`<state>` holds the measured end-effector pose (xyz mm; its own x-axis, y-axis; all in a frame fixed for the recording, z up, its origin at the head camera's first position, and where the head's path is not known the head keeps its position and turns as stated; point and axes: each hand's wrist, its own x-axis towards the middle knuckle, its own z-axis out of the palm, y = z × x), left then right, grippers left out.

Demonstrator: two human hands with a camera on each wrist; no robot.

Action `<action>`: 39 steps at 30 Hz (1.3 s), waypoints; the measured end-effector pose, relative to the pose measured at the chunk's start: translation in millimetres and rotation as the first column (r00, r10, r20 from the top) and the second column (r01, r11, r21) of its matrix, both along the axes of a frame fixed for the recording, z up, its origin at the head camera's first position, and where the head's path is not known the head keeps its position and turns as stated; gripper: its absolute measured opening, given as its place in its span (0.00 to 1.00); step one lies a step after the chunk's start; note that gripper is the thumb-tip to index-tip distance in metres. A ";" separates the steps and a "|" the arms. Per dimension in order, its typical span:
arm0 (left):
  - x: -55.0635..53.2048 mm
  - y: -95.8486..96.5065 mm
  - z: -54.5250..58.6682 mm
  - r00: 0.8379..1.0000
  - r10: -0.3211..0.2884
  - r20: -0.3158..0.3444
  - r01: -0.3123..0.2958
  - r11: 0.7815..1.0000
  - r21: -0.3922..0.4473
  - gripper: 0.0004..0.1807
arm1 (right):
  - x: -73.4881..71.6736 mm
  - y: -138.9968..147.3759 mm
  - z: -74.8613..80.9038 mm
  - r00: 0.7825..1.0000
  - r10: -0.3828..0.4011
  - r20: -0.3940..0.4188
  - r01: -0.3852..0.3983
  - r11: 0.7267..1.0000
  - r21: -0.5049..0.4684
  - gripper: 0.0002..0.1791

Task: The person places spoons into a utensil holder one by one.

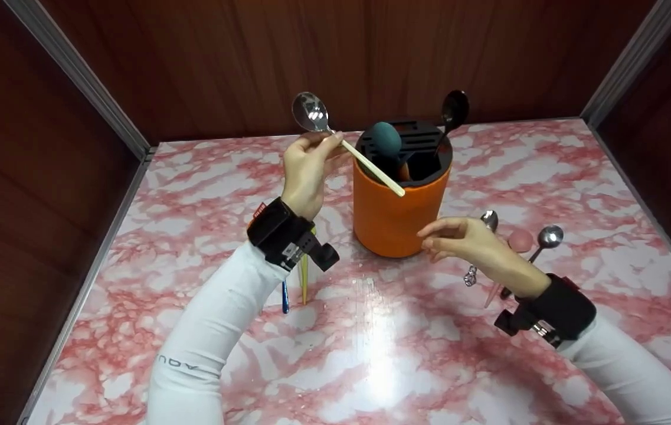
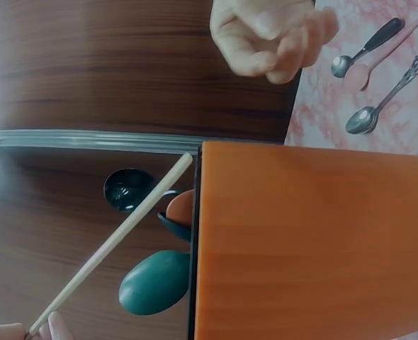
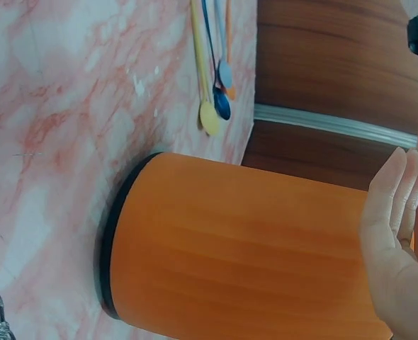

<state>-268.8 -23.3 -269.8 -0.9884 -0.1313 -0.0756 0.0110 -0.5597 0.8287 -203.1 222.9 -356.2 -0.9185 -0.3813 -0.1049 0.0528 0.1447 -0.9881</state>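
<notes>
With my left hand (image 1: 310, 171) I pinch a spoon (image 1: 370, 167) just below its bowl, thumb and fingertips drawn tight on it. From that grip the bowl points up and to the left, while the pale handle slants down to the right, its free end passing across the near rim of the orange holder (image 1: 397, 215); whether it touches there I cannot tell. The holder stands just to the right of this hand, so the handle's tilt against its upright walls seems to me the relation that matters, and my left hand is the nearer one to the rim. My right hand (image 1: 468, 242) has fingers loosely bent, thumb apart, nothing in them; it hangs lower, beside the holder's right wall. Inside the dark top, a teal-headed utensil (image 1: 387, 140) rises near the handle and a black ladle (image 1: 455, 109) leans out farther right, two edges that could catch it. Beyond my right hand lie an ornate silver spoon (image 1: 490, 219), a pink utensil (image 1: 520, 240) and a dark-handled spoon (image 1: 550, 236); left of the holder lies a yellow spoon (image 3: 208, 118). The wood panel (image 1: 323, 53) bounds the back, so I judge there is more room above the rim and on my side.
</notes>
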 end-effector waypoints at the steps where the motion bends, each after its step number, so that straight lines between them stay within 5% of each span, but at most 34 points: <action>1: -1.1 0.1 1.1 1.000 0.006 -0.003 -0.006 1.000 0.000 0.06 | 0.3 0.2 -0.4 1.000 0.000 -0.004 0.000 1.000 0.009 0.10; 21: -18.9 -0.3 12.6 0.992 0.068 -0.102 -0.078 0.992 -0.101 0.06 | 0.3 3.0 -10.2 0.999 0.014 -0.036 -0.014 1.000 0.000 0.11; 39: -24.5 3.0 0.5 0.984 0.069 -0.166 -0.098 0.980 -0.174 0.05 | 3.8 5.4 -14.3 1.000 -0.009 0.021 0.009 1.000 -0.021 0.15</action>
